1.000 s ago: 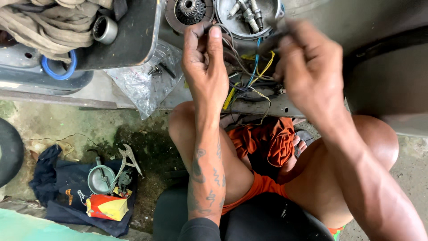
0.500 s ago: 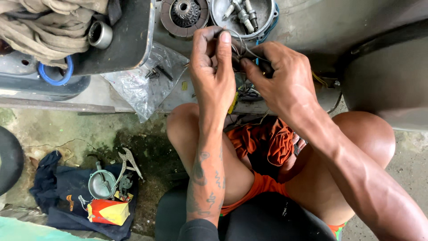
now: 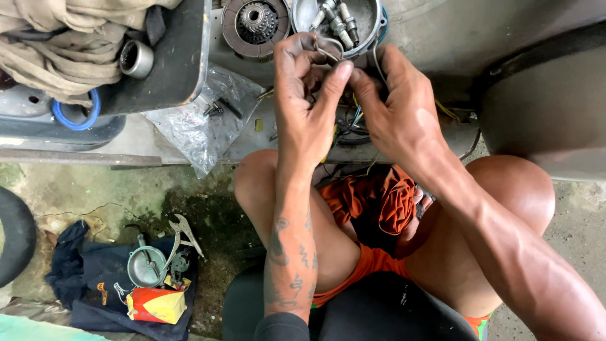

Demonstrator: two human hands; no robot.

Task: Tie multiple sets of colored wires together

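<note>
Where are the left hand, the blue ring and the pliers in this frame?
left hand (image 3: 309,95), head view, on the back of the hand.
blue ring (image 3: 74,120), head view, on its lower rim.
pliers (image 3: 183,235), head view, on the crossing of its arms.

Crinkly clear plastic bag (image 3: 189,126); dull metal gear (image 3: 255,22); matt orange cloth (image 3: 379,202).

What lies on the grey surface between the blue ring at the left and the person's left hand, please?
In the head view, a crumpled clear plastic bag with small dark bolts on it lies between the blue ring and the left hand, which pinches thin wires.
</note>
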